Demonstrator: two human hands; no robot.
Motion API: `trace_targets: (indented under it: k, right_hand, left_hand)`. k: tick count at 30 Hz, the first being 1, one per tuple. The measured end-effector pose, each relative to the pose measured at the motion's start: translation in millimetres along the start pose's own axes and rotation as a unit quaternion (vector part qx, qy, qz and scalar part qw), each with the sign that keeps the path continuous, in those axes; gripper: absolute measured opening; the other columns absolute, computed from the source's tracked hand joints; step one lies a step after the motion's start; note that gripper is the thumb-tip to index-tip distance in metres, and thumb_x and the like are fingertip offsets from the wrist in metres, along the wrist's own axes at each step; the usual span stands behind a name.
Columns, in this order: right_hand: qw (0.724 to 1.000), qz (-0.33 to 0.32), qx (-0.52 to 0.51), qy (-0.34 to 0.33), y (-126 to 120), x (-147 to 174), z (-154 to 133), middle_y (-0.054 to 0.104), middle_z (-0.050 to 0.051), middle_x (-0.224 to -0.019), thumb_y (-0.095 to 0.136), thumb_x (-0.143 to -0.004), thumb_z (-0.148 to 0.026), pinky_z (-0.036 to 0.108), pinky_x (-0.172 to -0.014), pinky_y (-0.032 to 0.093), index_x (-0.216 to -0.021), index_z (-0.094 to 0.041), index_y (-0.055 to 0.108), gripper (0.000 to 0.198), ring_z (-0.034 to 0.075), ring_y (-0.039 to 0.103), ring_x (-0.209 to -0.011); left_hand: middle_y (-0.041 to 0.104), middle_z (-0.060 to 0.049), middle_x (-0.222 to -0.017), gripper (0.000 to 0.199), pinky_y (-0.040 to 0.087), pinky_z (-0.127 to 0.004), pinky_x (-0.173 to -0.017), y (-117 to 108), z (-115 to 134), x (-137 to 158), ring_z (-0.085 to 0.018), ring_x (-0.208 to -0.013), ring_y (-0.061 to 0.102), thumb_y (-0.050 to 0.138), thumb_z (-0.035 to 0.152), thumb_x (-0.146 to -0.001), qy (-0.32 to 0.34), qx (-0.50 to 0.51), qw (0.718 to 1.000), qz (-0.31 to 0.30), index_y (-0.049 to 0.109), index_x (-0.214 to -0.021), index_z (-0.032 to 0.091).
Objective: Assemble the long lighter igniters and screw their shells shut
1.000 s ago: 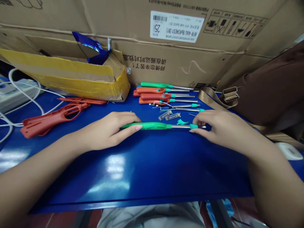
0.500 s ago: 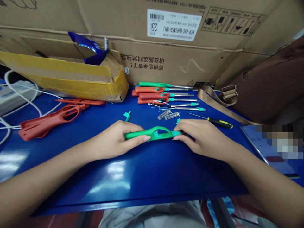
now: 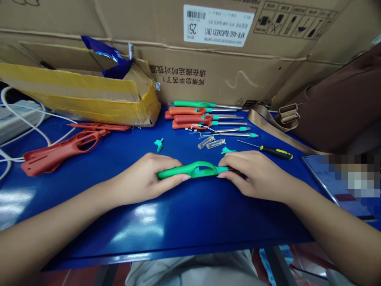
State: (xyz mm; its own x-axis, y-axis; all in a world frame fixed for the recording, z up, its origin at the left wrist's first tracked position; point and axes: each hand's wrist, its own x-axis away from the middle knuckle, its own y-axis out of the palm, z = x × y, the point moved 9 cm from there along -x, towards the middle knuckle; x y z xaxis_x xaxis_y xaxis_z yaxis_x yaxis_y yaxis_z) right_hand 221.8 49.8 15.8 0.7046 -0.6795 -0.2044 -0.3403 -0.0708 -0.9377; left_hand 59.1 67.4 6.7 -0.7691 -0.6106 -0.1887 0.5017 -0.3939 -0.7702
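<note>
Both my hands hold a green gas lighter [image 3: 196,170] level above the blue table. My left hand [image 3: 151,174] is closed round its handle end, thumb along the near side. With thumb and fingers, my right hand [image 3: 247,172] pinches the turquoise collar at the other end; its metal tube is mostly hidden by that hand. Beyond my left hand lies a turquoise trigger piece [image 3: 159,145], and another turquoise piece [image 3: 228,150] sits just past my right fingers. Two clear fuel tanks [image 3: 212,143] lie farther back, near two loose metal tubes [image 3: 232,132] with turquoise ends.
Several lighters [image 3: 193,115] are lined up at the back. Red handle shells [image 3: 64,153] lie left, before a yellow-taped box [image 3: 119,103]. A screwdriver [image 3: 275,152], a phone [image 3: 342,186] and a brown bag [image 3: 336,91] are on the right. A large carton [image 3: 169,59] stands behind.
The green lighter has tilted slightly in my hands, and my left thumb has slid a little toward its trigger opening. My view has shifted slightly. Both hands keep their hold.
</note>
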Motion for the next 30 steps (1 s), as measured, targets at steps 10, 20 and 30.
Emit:
trace_targets:
  k: [10,20,30]
  right_hand:
    - [0.984,-0.122,0.09,0.098,7,1,13,0.063,-0.001,-0.079,0.062,-0.095,-0.031,0.029,-0.059,0.029,-0.084,-0.023,0.05,0.019,0.018,0.058,-0.07]
    - [0.968,-0.132,0.138,0.163,-2,16,51,0.065,0.006,-0.104,0.054,-0.098,-0.029,0.034,-0.071,0.042,-0.1,-0.022,0.058,0.008,0.026,0.063,-0.093]
    - [0.975,-0.092,0.131,0.157,-13,20,47,0.064,0.006,-0.115,0.05,-0.091,-0.022,0.043,-0.085,0.051,-0.111,-0.026,0.06,0.023,0.027,0.065,-0.101]
  left_hand:
    - [0.066,-0.004,-0.106,0.034,0.05,-0.029,-0.081,29,1,1,-0.019,-0.093,0.067,0.044,0.043,-0.107,-0.042,-0.068,0.994,-0.075,0.063,-0.121,0.02]
    - [0.065,-0.004,-0.107,0.025,0.052,-0.025,-0.084,13,-6,-1,-0.014,-0.092,0.067,0.055,0.031,-0.104,-0.017,-0.035,0.999,-0.003,0.068,-0.121,0.018]
    - [0.068,-0.007,-0.121,0.041,0.055,-0.03,-0.093,5,-4,1,-0.018,-0.105,0.069,0.069,0.03,-0.095,0.01,-0.084,0.996,0.037,0.065,-0.134,0.018]
